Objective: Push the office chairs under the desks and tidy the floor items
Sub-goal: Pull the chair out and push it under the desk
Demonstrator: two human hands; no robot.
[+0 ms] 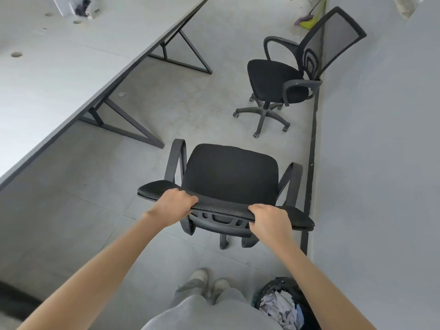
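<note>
A black mesh office chair (229, 177) stands on the grey floor right in front of me, its seat facing away. My left hand (175, 202) and my right hand (270, 220) both grip the top edge of its backrest. A second black office chair (276, 79) stands farther off at the right, turned toward the left and close to the right desk. The long grey desk (47, 75) with black angled legs runs along the left, with open floor beneath it.
Another grey desk surface (381, 139) fills the right side. A black bin (281, 303) stuffed with crumpled paper sits by my right foot. A small white scrap (122, 94) lies under the left desk. A purple and green broom and dustpan (309, 19) lie at the far end.
</note>
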